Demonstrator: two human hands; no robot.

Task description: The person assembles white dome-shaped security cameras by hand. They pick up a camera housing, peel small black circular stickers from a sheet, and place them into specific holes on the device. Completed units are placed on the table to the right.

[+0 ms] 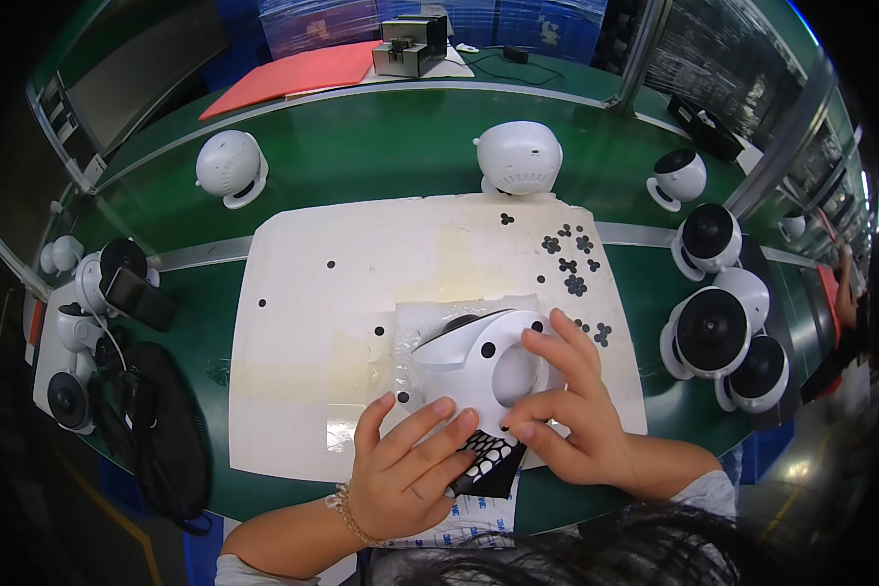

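Observation:
A white rounded camera (446, 359) lies tipped on a pad of foam wrap, its ring-shaped base turned up towards me. Black round pads (488, 349) sit on that ring. My left hand (410, 467) rests two fingertips against the base's lower left, while its thumb and forefinger grip a black sheet of round stickers (498, 474) with white patches. My right hand (581, 415) pinches thumb and forefinger together at a small black pad on the ring's lower edge; its other fingers extend along the ring's right side. Part of the camera's dark front is hidden beneath.
Loose black dots (575, 285) lie clustered on the white board (303, 342). White cameras (711, 332) stand at right, with two more at the back. A black bag (166, 420) and phone-like device (142, 298) are at left. A metal block (410, 47) sits beyond the ledge.

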